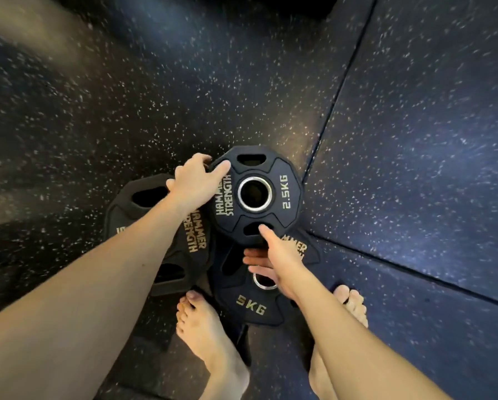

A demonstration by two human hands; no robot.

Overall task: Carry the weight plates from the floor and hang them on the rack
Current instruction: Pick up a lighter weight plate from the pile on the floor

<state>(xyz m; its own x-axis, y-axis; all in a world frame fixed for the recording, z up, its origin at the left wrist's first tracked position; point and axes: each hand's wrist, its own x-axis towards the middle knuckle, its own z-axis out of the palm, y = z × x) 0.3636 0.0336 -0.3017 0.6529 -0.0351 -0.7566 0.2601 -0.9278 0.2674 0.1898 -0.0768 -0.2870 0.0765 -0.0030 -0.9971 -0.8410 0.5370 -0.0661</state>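
Head view: left hand (194,183) and right hand (282,264) grip the small plate (256,192) at centre frame; a slip could drop it onto bare feet (207,327).

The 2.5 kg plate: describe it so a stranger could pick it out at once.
On the speckled rubber floor, just ahead of the bare feet, lie black weight plates. The 2.5KG plate is the uppermost, gripped by the left hand and right hand. It is the smallest, unlike the 5KG plate beneath.
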